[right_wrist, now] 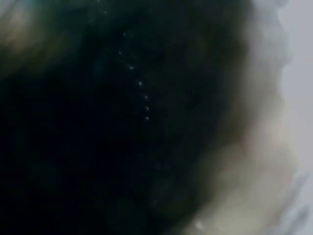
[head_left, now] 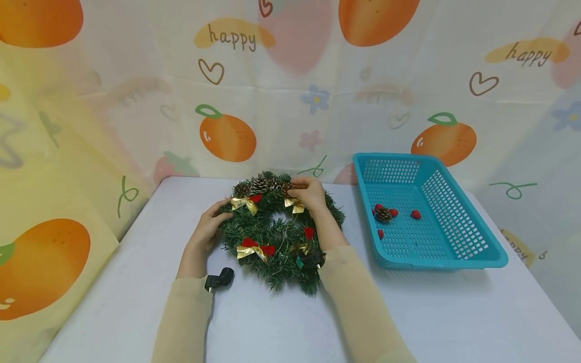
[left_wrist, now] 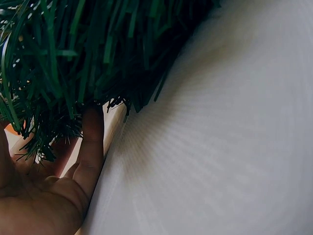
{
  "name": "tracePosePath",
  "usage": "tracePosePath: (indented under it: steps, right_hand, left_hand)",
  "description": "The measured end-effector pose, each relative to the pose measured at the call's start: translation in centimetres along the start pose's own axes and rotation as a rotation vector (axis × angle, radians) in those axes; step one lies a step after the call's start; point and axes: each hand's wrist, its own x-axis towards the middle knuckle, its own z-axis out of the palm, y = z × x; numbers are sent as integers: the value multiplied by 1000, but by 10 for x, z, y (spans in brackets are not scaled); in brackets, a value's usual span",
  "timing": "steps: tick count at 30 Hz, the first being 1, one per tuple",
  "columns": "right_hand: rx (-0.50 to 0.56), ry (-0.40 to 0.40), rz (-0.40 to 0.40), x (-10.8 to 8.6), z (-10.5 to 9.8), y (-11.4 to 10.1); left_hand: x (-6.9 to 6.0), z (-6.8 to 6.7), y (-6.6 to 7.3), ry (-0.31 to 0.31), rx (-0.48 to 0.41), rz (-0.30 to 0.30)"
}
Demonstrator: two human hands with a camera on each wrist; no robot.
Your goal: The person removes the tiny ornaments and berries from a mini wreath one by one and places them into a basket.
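Observation:
A green wreath lies on the white table, trimmed with gold-and-red bows and several pinecones along its far side. At its left edge my left hand grips the greenery, thumb on the near side. In the left wrist view, the fingers reach under the hanging needles of the wreath. My right hand pinches a pinecone at the wreath's upper right, just above a gold bow. The right wrist view is dark and blurred, with only a line of tiny bright dots distinct.
A blue plastic basket stands to the right of the wreath. Inside it are a pinecone and several red pieces. A patterned cloth hangs behind the white table.

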Motion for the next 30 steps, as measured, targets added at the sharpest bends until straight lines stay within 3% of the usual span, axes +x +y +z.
tracePosePath:
  steps: [8, 30]
  right_hand:
    - [8, 11, 17, -1, -1, -2]
    - [180, 9, 17, -5, -8, -18]
  left_hand:
    - [1, 1, 0, -7, -11, 2]
    - [0, 0, 0, -6, -21, -1]
